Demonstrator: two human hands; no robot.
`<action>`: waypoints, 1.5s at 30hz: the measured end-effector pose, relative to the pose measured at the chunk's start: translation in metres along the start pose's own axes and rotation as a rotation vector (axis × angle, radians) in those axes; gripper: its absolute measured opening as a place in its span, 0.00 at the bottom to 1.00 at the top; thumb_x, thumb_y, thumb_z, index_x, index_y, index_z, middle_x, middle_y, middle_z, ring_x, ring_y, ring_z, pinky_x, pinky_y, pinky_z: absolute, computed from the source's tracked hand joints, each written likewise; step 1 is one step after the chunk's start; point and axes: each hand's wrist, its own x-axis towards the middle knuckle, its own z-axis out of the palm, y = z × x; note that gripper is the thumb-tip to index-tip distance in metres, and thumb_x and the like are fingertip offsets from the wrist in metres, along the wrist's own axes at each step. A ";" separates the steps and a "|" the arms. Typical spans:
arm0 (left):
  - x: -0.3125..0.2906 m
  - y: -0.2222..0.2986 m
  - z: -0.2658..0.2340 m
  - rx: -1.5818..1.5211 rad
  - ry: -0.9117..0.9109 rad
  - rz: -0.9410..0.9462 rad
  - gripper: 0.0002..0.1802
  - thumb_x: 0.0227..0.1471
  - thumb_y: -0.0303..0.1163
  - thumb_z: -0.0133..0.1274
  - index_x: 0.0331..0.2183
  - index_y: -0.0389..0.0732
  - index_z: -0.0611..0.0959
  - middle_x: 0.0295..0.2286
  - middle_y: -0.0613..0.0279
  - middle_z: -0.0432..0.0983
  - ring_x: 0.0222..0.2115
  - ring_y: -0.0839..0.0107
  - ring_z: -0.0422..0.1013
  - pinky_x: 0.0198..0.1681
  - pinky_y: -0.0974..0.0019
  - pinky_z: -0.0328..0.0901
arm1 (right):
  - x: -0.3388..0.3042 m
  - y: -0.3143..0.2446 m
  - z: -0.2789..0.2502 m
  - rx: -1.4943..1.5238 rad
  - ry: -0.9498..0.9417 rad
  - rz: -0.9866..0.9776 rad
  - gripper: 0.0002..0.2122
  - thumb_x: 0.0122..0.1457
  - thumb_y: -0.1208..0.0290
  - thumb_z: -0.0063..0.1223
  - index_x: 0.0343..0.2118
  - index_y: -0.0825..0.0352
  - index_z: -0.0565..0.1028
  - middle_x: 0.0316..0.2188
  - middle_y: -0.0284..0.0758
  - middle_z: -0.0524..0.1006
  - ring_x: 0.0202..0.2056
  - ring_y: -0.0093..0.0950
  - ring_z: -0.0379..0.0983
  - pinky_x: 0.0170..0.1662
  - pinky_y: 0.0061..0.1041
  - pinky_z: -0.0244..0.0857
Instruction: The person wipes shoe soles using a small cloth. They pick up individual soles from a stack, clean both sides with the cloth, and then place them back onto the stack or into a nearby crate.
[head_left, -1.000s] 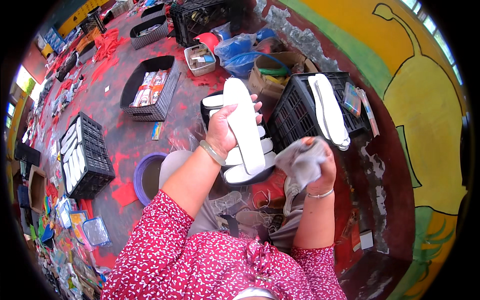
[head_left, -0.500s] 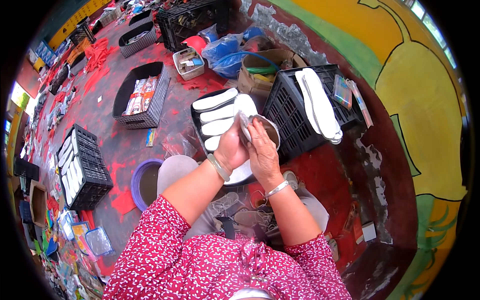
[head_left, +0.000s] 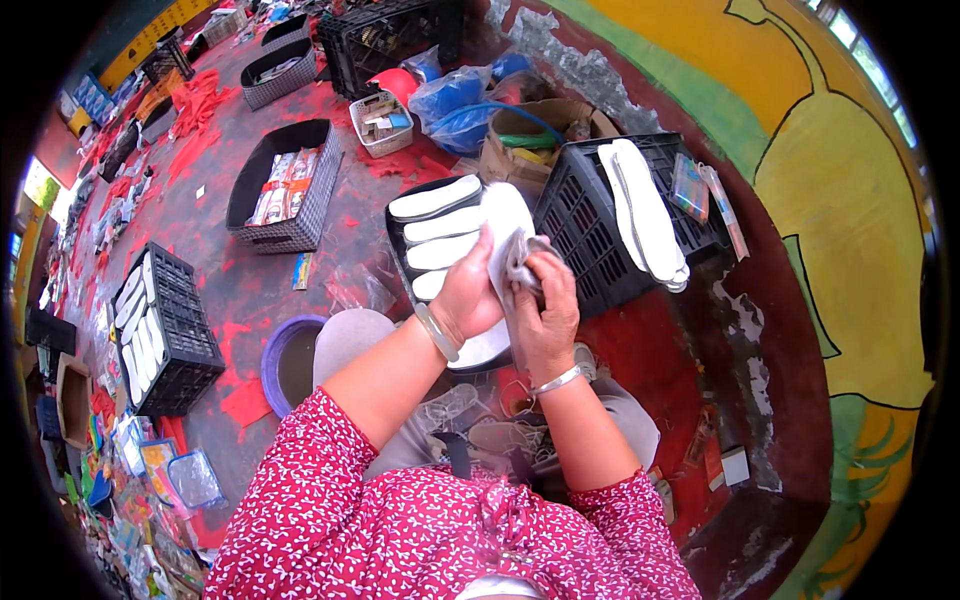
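White soles (head_left: pixel 440 225) in black tray (head_left: pixel 392 222)

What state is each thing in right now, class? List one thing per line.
Left hand: gripping a white sole.
Right hand: pressing a grey cloth on the sole.
Black tray: holds white soles in a row.
Black crate: upturned, two soles on top.
Purple bucket: upright, open.

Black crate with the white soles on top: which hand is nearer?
Right. The right hand sits just beside the black crate, gripping a grey cloth; the left hand is farther left.
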 end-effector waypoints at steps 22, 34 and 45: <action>-0.010 0.012 0.012 -0.067 0.053 -0.013 0.37 0.60 0.56 0.25 0.55 0.35 0.62 0.50 0.51 0.66 0.50 0.58 0.65 0.57 0.54 0.56 | 0.013 -0.003 -0.009 -0.115 -0.023 -0.160 0.13 0.43 0.84 0.53 0.35 0.67 0.77 0.36 0.39 0.73 0.41 0.38 0.69 0.46 0.33 0.63; -0.008 0.035 0.014 0.028 0.120 0.145 0.25 0.58 0.39 0.45 0.52 0.33 0.65 0.49 0.44 0.67 0.50 0.54 0.65 0.56 0.53 0.58 | 0.028 0.046 -0.066 1.298 0.077 1.002 0.15 0.64 0.69 0.36 0.48 0.73 0.69 0.44 0.39 0.75 0.45 0.32 0.72 0.50 0.31 0.65; -0.009 -0.005 0.008 0.483 0.219 0.074 0.17 0.56 0.33 0.50 0.46 0.36 0.74 0.40 0.61 0.75 0.40 0.71 0.71 0.46 0.64 0.66 | 0.016 0.024 -0.042 1.093 -0.400 0.838 0.19 0.61 0.73 0.45 0.54 0.71 0.63 0.43 0.32 0.73 0.41 0.21 0.70 0.46 0.20 0.64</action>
